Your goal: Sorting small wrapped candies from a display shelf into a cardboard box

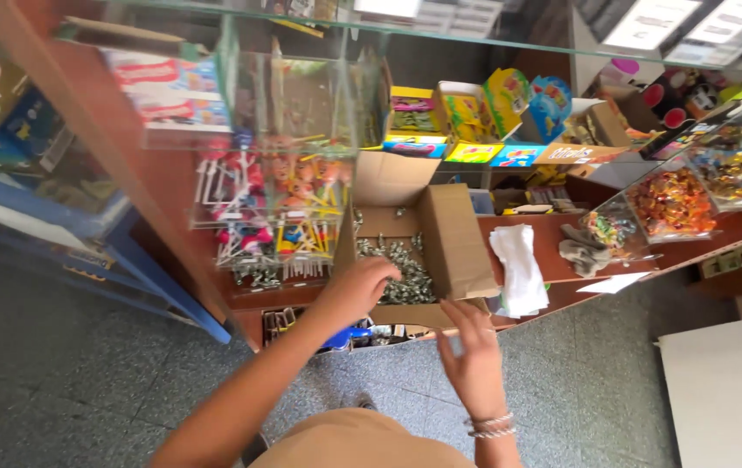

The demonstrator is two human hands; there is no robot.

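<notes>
Sweet shop, glass counter [509,42], candy bins [672,204]

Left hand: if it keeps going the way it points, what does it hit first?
Probably the silver-wrapped candies inside the open cardboard box. The left hand already reaches over the box's near edge, pointing up and right into it. Motion blur leaves contact unclear.

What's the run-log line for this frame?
left hand: in cardboard box on silver-wrapped sweets | right hand: open, at box front edge | white cloth: right of box
</notes>
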